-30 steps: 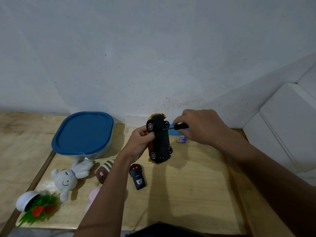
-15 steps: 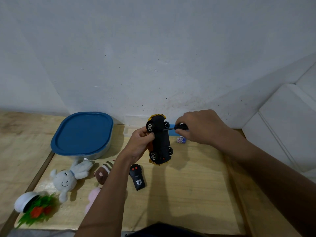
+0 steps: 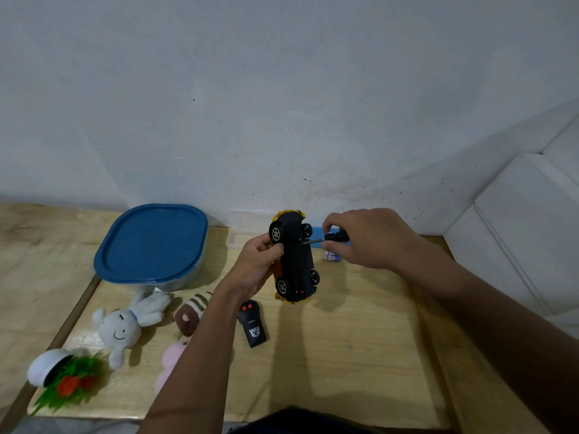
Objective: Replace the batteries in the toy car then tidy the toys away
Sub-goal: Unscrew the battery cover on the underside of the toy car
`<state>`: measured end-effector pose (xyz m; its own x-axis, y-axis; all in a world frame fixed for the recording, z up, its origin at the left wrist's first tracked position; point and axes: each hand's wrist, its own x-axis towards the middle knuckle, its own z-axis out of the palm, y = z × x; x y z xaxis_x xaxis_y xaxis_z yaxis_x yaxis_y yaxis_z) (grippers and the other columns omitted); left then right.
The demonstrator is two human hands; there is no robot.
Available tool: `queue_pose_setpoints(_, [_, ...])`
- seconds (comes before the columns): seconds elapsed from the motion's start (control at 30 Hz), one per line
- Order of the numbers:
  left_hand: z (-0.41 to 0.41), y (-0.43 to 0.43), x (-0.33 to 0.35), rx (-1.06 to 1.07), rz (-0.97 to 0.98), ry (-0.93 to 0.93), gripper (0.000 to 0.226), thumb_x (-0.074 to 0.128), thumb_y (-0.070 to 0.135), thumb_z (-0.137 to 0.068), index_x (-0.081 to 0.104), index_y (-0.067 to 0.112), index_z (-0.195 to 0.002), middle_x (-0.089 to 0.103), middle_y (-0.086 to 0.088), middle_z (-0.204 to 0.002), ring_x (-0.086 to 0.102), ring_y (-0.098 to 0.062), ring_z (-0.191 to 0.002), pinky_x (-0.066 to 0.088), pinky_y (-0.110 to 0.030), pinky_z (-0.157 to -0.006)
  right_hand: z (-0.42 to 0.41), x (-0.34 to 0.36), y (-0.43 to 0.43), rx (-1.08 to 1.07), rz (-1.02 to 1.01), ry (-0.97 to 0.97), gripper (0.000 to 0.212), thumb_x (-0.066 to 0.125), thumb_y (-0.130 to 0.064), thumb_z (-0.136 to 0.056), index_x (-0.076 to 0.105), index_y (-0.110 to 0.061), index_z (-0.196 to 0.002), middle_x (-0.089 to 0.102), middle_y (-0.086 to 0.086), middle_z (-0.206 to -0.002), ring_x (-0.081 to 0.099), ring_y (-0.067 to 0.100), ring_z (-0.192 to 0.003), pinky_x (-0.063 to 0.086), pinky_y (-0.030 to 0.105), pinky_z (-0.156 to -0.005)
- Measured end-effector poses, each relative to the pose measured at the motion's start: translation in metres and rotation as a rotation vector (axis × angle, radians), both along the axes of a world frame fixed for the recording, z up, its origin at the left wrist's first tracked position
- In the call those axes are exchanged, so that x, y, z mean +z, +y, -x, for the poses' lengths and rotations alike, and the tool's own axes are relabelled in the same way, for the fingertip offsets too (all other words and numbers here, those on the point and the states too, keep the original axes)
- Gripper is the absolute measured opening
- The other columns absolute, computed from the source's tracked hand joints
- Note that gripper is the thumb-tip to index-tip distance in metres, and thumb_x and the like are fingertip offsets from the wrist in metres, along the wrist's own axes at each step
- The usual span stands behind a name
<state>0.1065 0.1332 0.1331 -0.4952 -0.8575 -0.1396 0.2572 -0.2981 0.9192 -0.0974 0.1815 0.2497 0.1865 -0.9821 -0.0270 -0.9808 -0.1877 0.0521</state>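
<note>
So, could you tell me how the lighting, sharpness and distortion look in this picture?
Head view: even, dim light, no glare; soft shadows on the table beneath the toy car; wide-angle bowing at the edges; the white rabbit looks slightly blurred.

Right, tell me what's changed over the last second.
Nothing has visibly changed. The left hand still grips the toy car underside up, and the right hand still holds the screwdriver with its tip against the car's underside. The batteries, the remote and the blue-lidded container lie where they were.
</note>
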Motion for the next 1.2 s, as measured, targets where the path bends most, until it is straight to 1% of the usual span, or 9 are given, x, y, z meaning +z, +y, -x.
queue_pose_setpoints(0.1, [-0.001,-0.001,0.001,-0.003,0.006,-0.016,0.027,0.050,0.001,-0.096,0.059,-0.004,-0.120,0.069,-0.017,-0.104,0.067,-0.028,-0.096,0.055,-0.035,-0.079,0.000,-0.004,-0.002,-0.005,-0.020,0.022,0.043,0.040,-0.062,-0.093,0.067,-0.033,-0.111,0.068,-0.010,-0.097,0.062,0.013,-0.081,0.050,0.030,-0.067])
queue_pose_setpoints(0.3, [-0.004,-0.001,0.003,0.008,0.005,-0.043,0.027,0.051,0.002,-0.095,0.059,-0.003,-0.121,0.068,-0.018,-0.107,0.066,-0.030,-0.100,0.053,-0.044,-0.088,0.005,-0.002,-0.004,-0.026,-0.016,-0.072,0.036,0.047,-0.060,-0.091,0.069,-0.034,-0.103,0.068,-0.013,-0.091,0.061,0.009,-0.079,0.048,0.027,-0.064])
queue_pose_setpoints(0.37, [-0.003,0.000,0.003,0.023,-0.008,-0.033,0.027,0.050,0.001,-0.096,0.059,-0.004,-0.121,0.068,-0.019,-0.106,0.065,-0.031,-0.099,0.052,-0.044,-0.087,0.006,-0.004,-0.003,-0.082,-0.023,-0.190,0.036,0.049,-0.061,-0.090,0.069,-0.033,-0.099,0.068,-0.013,-0.087,0.061,0.007,-0.077,0.049,0.028,-0.065])
queue_pose_setpoints(0.43, [-0.002,0.001,0.005,0.025,-0.028,-0.005,0.027,0.049,0.000,-0.096,0.060,-0.005,-0.120,0.067,-0.018,-0.104,0.064,-0.031,-0.098,0.052,-0.044,-0.086,0.004,-0.008,-0.004,-0.135,-0.033,-0.408,0.034,0.056,-0.063,-0.085,0.067,-0.032,-0.092,0.063,-0.013,-0.075,0.058,0.004,-0.066,0.042,0.024,-0.059])
queue_pose_setpoints(0.5, [-0.001,0.003,0.008,-0.006,-0.048,0.038,0.025,0.050,0.002,-0.095,0.063,-0.002,-0.116,0.068,-0.016,-0.102,0.066,-0.029,-0.095,0.054,-0.043,-0.084,-0.001,-0.019,-0.007,-0.114,-0.043,-0.541,0.028,0.065,-0.059,-0.081,0.066,-0.033,-0.091,0.057,-0.014,-0.068,0.052,0.002,-0.059,0.035,0.021,-0.056])
queue_pose_setpoints(0.6, [0.000,0.005,0.011,-0.048,-0.073,0.100,0.022,0.055,0.006,-0.090,0.069,0.004,-0.106,0.071,-0.013,-0.095,0.069,-0.025,-0.088,0.058,-0.039,-0.077,-0.005,-0.036,-0.010,-0.063,-0.105,-0.641,0.034,0.072,-0.053,-0.079,0.070,-0.035,-0.108,0.067,-0.020,-0.085,0.060,-0.004,-0.077,0.045,0.022,-0.069])
queue_pose_setpoints(0.7, [-0.001,0.007,0.011,-0.043,-0.091,0.122,0.021,0.055,0.007,-0.089,0.072,0.007,-0.101,0.073,-0.011,-0.091,0.070,-0.023,-0.083,0.059,-0.035,-0.072,-0.007,-0.044,-0.013,-0.059,-0.120,-0.641,0.040,0.074,-0.052,-0.077,0.068,-0.041,-0.115,0.070,-0.020,-0.099,0.063,-0.004,-0.089,0.048,0.017,-0.076])
queue_pose_setpoints(1.0, [-0.001,0.007,0.007,-0.041,-0.083,0.120,0.020,0.059,0.010,-0.083,0.076,0.011,-0.092,0.073,-0.010,-0.087,0.071,-0.022,-0.079,0.059,-0.033,-0.068,-0.007,-0.045,-0.020,-0.017,-0.175,-0.558,0.036,0.074,-0.049,-0.079,0.066,-0.036,-0.111,0.066,-0.016,-0.099,0.061,0.006,-0.090,0.046,0.022,-0.073])
queue_pose_setpoints(1.2, [0.001,0.008,0.004,-0.079,-0.077,0.105,0.017,0.062,0.007,-0.085,0.077,0.012,-0.090,0.073,-0.010,-0.086,0.071,-0.022,-0.078,0.059,-0.034,-0.068,-0.002,-0.045,-0.026,0.005,-0.307,-0.568,0.026,0.075,-0.046,-0.079,0.058,-0.040,-0.097,0.060,-0.022,-0.085,0.055,-0.006,-0.078,0.042,0.024,-0.071])
